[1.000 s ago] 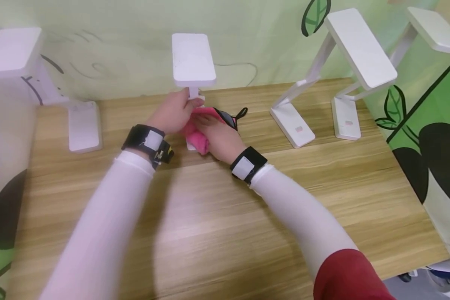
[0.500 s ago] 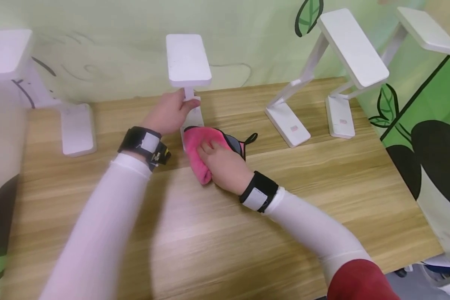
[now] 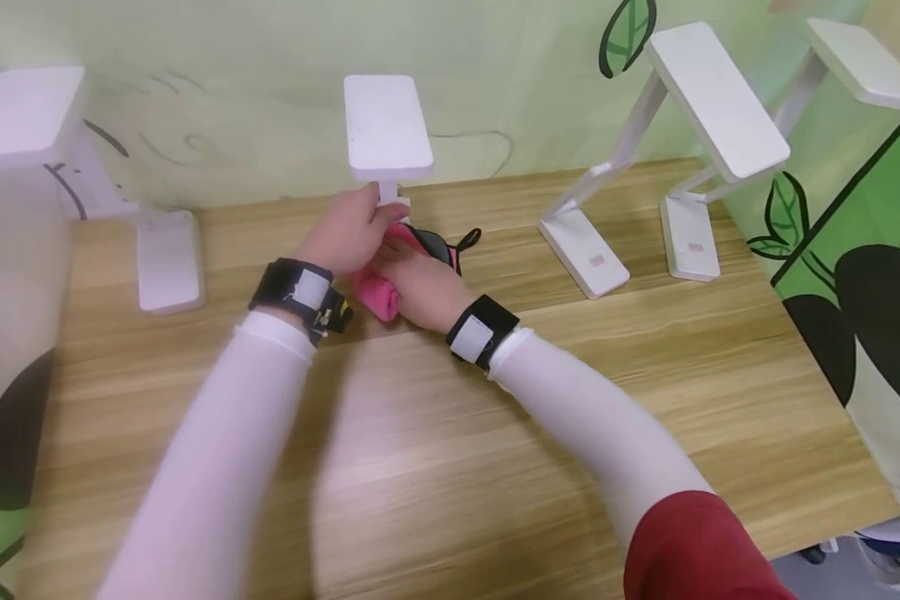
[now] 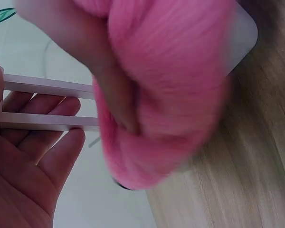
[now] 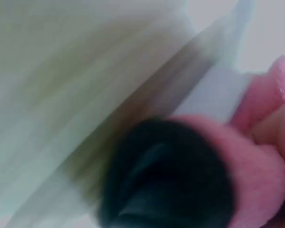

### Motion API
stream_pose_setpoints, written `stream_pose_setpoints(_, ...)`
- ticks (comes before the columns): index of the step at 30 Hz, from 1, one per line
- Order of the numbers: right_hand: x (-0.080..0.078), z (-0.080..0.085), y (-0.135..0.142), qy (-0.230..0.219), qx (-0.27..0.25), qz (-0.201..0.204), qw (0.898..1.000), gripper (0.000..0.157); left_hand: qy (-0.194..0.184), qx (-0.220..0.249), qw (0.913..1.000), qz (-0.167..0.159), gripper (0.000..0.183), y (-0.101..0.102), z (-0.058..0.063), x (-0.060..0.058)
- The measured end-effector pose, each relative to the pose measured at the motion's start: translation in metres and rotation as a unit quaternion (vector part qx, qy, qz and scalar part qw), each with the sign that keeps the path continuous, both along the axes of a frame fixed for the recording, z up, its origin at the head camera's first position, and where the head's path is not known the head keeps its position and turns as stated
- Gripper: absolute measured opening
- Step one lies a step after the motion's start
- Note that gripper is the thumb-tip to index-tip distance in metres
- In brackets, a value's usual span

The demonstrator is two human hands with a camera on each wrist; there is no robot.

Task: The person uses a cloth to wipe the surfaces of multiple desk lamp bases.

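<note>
A white desk lamp stands at the back of the wooden table. My left hand grips its arm low down; in the left wrist view, the fingers curl behind two thin arm bars. A pink plush cleaning cloth with black edging and a hanging loop is bunched under my right hand, over the lamp's base. Fingers of the right hand sink into the cloth's folds in the left wrist view. A corner of the white base shows past the cloth. The right wrist view is blurred.
Two more white lamps stand at the right, a nearer one and a farther one. Another lamp is at the left. Behind the table runs a painted wall with a thin cable.
My right hand slid the cloth down the lamp's base toward me, then back up toward the lamp's arm. The left hand kept its grip on the arm.
</note>
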State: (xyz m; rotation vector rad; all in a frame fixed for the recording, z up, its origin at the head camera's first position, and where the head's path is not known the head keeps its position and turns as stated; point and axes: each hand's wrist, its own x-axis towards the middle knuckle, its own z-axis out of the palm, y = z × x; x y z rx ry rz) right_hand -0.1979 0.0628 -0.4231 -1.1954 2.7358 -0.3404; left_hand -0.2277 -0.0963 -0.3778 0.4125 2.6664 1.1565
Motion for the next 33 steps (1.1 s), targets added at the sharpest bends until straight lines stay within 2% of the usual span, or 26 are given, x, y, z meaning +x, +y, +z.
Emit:
stream_pose_setpoints(2,-0.007,-0.005,0.002,0.018,0.006,-0.008,1.0,0.051,0.0,-0.002,1.0,0.002,0.033,-0.001,-0.001,0.0)
stream_pose_setpoints(5,-0.007,-0.005,0.01,0.02,0.012,-0.025,0.999,0.057,0.0,0.008,1.0,-0.003,0.033,-0.001,-0.003,-0.001)
stream_pose_setpoints(9,0.005,-0.002,0.022,0.019,0.019,-0.056,0.998,0.06,-0.002,0.029,0.9995,-0.012,0.033,-0.001,-0.003,-0.001)
stream_pose_setpoints(12,0.02,0.0,0.031,0.042,0.045,-0.067,0.996,0.055,-0.01,0.034,0.9992,-0.016,0.036,-0.002,-0.001,0.0)
stream_pose_setpoints(18,0.051,0.005,0.039,0.096,0.116,-0.009,0.989,0.052,-0.013,0.023,0.9995,-0.015,0.039,-0.002,0.0,0.0)
stream_pose_setpoints(22,0.061,0.011,0.03,0.074,0.116,0.024,0.99,0.055,0.0,0.014,0.9998,-0.013,0.039,-0.002,-0.001,0.0)
stream_pose_setpoints(24,0.061,0.012,0.023,0.053,0.105,0.04,0.992,0.058,0.006,0.008,0.9999,-0.012,0.038,-0.002,-0.002,0.0)
stream_pose_setpoints(27,0.051,0.011,0.011,0.021,0.083,0.063,0.994,0.063,0.009,0.004,0.9999,-0.009,0.037,-0.002,-0.003,0.001)
stream_pose_setpoints(29,0.038,0.01,0.005,0.0,0.061,0.068,0.996,0.063,0.01,0.003,0.9999,-0.008,0.036,-0.002,-0.004,0.0)
stream_pose_setpoints(33,0.01,0.006,0.001,-0.03,0.019,0.05,0.998,0.063,0.008,0.009,0.9999,-0.008,0.036,-0.003,-0.005,0.0)
